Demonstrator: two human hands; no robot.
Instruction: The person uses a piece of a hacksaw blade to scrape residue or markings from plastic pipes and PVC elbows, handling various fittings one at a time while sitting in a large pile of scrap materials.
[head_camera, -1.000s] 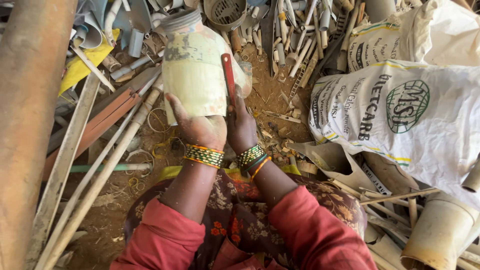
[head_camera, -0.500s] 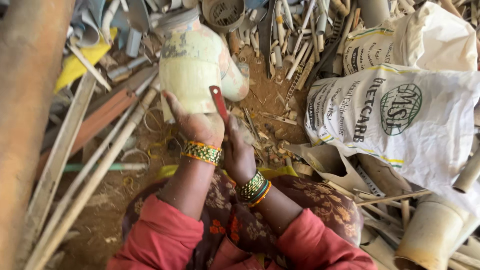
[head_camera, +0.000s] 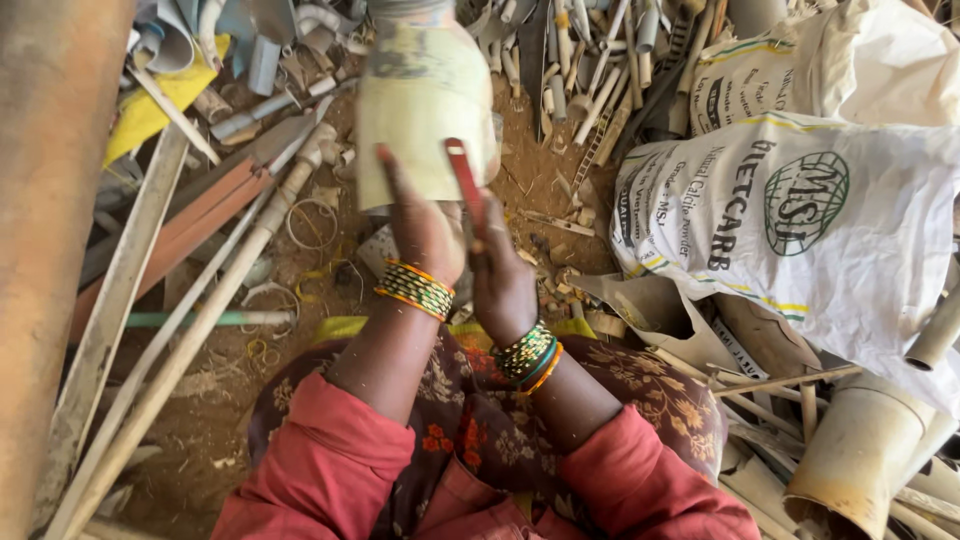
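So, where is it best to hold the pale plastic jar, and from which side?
Probably low on the body of the jar, from the person's left, as the left hand does. The wall there is wide and plain, and the right hand works its red tool on the other side.

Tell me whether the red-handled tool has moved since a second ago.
Yes. The red-handled tool, in the right hand, now stands closer to the white printed sack.

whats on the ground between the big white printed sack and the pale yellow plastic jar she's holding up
In the head view, bare brown dirt strewn with short cut pipe pieces lies between the white printed sack and the pale yellow plastic jar held by the left hand.
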